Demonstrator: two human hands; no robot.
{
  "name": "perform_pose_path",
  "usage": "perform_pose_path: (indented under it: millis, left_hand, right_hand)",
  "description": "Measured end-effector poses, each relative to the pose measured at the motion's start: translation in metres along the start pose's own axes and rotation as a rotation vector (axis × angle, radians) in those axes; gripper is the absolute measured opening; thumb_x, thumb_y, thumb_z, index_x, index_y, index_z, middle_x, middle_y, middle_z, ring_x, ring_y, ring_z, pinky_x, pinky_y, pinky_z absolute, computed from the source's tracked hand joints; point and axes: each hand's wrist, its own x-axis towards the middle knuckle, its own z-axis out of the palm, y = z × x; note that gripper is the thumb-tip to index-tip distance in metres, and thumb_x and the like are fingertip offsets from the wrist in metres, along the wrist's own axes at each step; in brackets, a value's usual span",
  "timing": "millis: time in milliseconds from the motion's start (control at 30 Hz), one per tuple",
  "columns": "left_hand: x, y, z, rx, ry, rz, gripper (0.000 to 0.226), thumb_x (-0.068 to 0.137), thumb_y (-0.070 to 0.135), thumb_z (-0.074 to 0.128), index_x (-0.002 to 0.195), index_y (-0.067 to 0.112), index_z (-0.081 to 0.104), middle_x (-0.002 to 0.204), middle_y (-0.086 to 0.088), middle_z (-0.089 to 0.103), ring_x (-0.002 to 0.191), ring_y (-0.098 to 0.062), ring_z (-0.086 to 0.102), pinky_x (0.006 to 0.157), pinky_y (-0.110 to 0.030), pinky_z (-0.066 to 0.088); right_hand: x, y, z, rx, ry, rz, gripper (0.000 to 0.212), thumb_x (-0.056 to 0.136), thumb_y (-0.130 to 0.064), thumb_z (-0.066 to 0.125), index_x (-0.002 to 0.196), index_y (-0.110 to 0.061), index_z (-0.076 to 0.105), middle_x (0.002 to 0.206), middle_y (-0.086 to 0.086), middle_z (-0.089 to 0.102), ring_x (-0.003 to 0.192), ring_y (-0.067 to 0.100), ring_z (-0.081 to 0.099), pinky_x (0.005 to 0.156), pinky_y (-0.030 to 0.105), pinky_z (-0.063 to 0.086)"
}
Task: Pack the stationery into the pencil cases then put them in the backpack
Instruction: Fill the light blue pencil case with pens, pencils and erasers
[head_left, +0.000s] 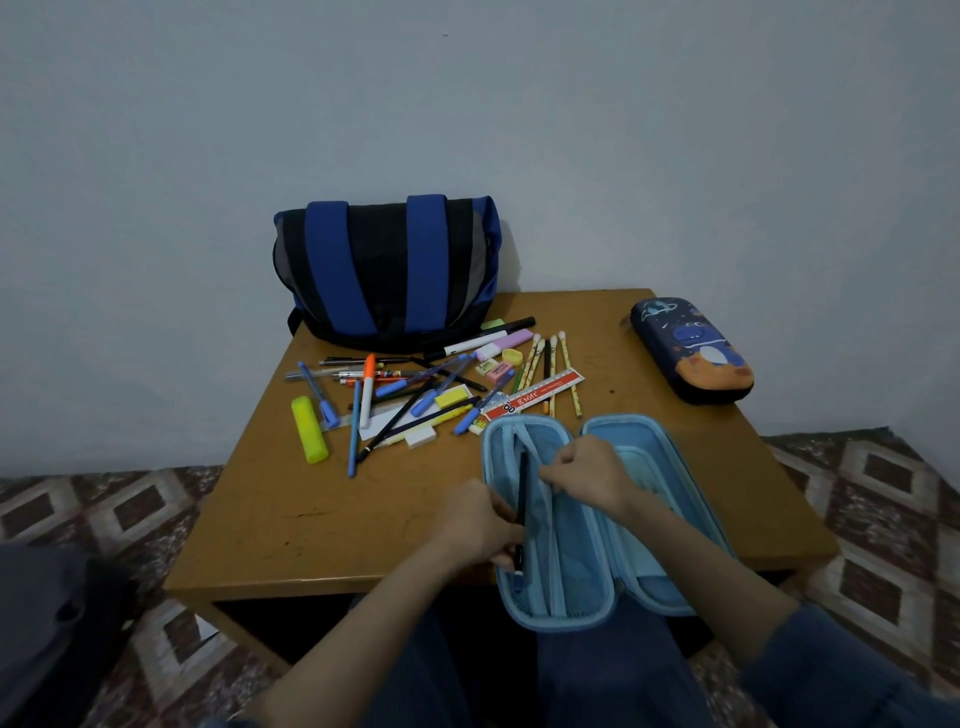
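Table (291, 519) carries everything. Backpack (387, 270) stands at its far edge, clear of the work. Stationery (415, 395) lies loose mid-table, within reach. Open case (644, 441) overhangs the near edge toward me. My right hand (587, 475) pinches its flap (540, 525) aside, evidently so my left hand (475, 522), clamped on a pen (521, 483), can slide it in.

An open pencil case (563, 618) lies before me at the near edge of the table (291, 519), a pen (522, 483) in its left half. Behind it lies loose stationery (415, 395), then the backpack (387, 270). A closed pencil case (693, 351) sits far right.
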Motion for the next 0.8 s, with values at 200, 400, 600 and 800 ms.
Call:
perform_pose_path:
  millis: [200, 400, 600, 800]
  left_hand:
    - [0.013, 0.005, 0.009, 0.071, 0.092, 0.048, 0.017, 0.091, 0.015, 0.059, 0.092, 0.0, 0.067, 0.086, -0.013, 0.071, 0.05, -0.008, 0.061, 0.065, -0.026, 0.058]
    - [0.019, 0.008, 0.017, -0.213, 0.11, -0.021, 0.023, 0.091, 0.024, 0.059, 0.085, 0.002, 0.064, 0.073, -0.008, 0.067, 0.042, -0.006, 0.059, 0.056, -0.022, 0.055]
    - [0.022, 0.01, 0.024, -0.194, 0.152, -0.021, 0.02, 0.084, 0.011, 0.067, 0.066, 0.011, 0.056, 0.062, -0.006, 0.062, 0.046, -0.011, 0.057, 0.067, -0.033, 0.057]
    - [0.023, 0.013, 0.026, -0.148, 0.145, -0.018, 0.024, 0.079, 0.017, 0.074, 0.064, 0.012, 0.055, 0.058, -0.004, 0.06, 0.04, -0.008, 0.054, 0.047, -0.019, 0.051]
  right_hand:
    - [-0.001, 0.006, -0.003, 0.052, -0.032, -0.061, 0.021, 0.081, -0.008, 0.063, 0.066, 0.007, 0.065, 0.062, 0.01, 0.057, 0.057, 0.016, 0.05, 0.058, 0.026, 0.042]
    - [0.004, 0.017, -0.019, 0.032, 0.104, -0.105, 0.009, 0.085, -0.008, 0.063, 0.091, -0.006, 0.07, 0.089, 0.009, 0.068, 0.081, 0.016, 0.06, 0.063, 0.014, 0.042]
    - [0.007, 0.024, -0.027, -0.249, 0.098, -0.154, 0.047, 0.087, -0.013, 0.059, 0.132, -0.004, 0.048, 0.135, 0.015, 0.05, 0.124, 0.03, 0.046, 0.099, 0.036, 0.041]
    - [0.012, 0.029, -0.025, -0.282, 0.087, -0.155, 0.047, 0.088, -0.023, 0.06, 0.134, -0.014, 0.05, 0.132, 0.011, 0.056, 0.12, 0.027, 0.052, 0.095, 0.036, 0.045]
